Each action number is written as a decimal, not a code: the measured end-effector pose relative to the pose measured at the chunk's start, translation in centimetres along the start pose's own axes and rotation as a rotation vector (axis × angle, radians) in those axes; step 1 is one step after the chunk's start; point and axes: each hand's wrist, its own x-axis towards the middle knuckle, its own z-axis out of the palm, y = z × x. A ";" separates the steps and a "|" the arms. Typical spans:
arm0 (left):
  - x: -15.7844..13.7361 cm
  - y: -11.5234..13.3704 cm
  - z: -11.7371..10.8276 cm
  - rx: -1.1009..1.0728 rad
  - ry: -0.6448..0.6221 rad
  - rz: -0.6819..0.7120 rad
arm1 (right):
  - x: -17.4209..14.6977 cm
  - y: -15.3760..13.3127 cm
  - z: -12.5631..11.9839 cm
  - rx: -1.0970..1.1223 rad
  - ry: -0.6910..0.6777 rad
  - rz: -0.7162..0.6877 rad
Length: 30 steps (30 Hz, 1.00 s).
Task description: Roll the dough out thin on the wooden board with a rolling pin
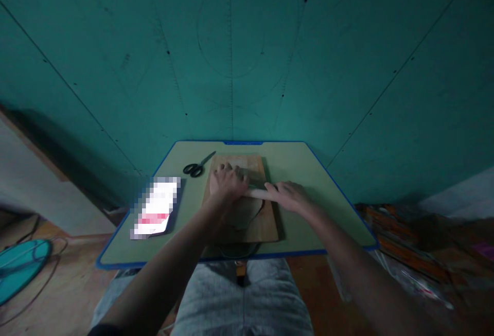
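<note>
A pale rolling pin [261,194] lies crosswise over a thin, flat sheet of dough or clay [243,215]; I cannot tell which. Beneath them is a wooden board [269,229]. My left hand [230,180] is closed over the pin's left part, its knuckles up and its palm side hidden. At the right end, my right hand [288,195] grips the pin with its fingers curled over the top. The sheet's edge reaches toward me in front of the pin, and my left forearm hides some of it.
Black-handled scissors [196,168] lie left of the board on the blue-edged table [316,181]. A lit, blurred-out screen [158,207] sits at the table's left. A green wall [247,68] rises right behind. A teal round object [25,264] is on the floor at left.
</note>
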 end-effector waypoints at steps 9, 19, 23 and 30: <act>3.8 -0.3 0.6 -0.029 -0.008 0.004 | 2.7 0.6 -1.9 0.219 0.114 0.314; 2.9 -0.2 0.6 -0.004 0.027 -0.014 | 2.2 0.2 -1.0 0.269 0.217 0.309; 0.5 -0.3 0.7 -0.002 0.097 -0.029 | 0.0 -1.3 0.4 0.230 0.279 0.264; -3.6 -0.7 0.5 -0.011 0.140 0.049 | -2.9 -2.7 2.2 0.419 0.536 0.101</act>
